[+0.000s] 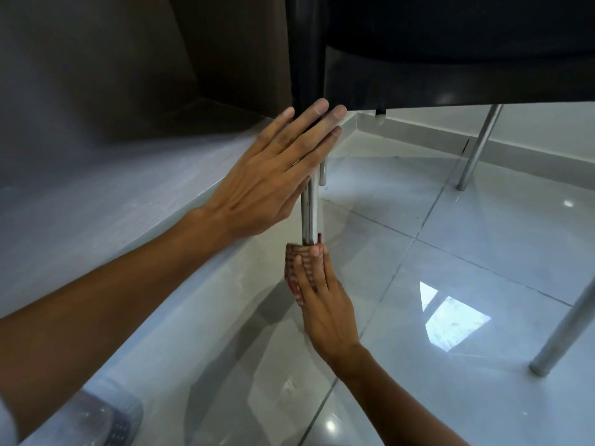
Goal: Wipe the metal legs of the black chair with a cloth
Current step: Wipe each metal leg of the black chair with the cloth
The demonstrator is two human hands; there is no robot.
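The black chair (450, 59) fills the top right, seen from low down. Its nearest metal leg (309, 210) runs down the middle of the view. My right hand (325, 304) is wrapped around the lower part of that leg with a red-and-white striped cloth (294, 268) pressed between palm and metal. My left hand (273, 175) lies flat against the upper part of the same leg, fingers straight and apart, reaching up to the black seat corner. The foot of this leg is hidden by the cloth and my hand.
Two more metal legs show at the right (479, 146) and lower right (563, 329), and a short one behind (322, 173). The floor is glossy grey tile (483, 236). A grey step or ledge (96, 194) and a dark wall panel (193, 59) stand on the left.
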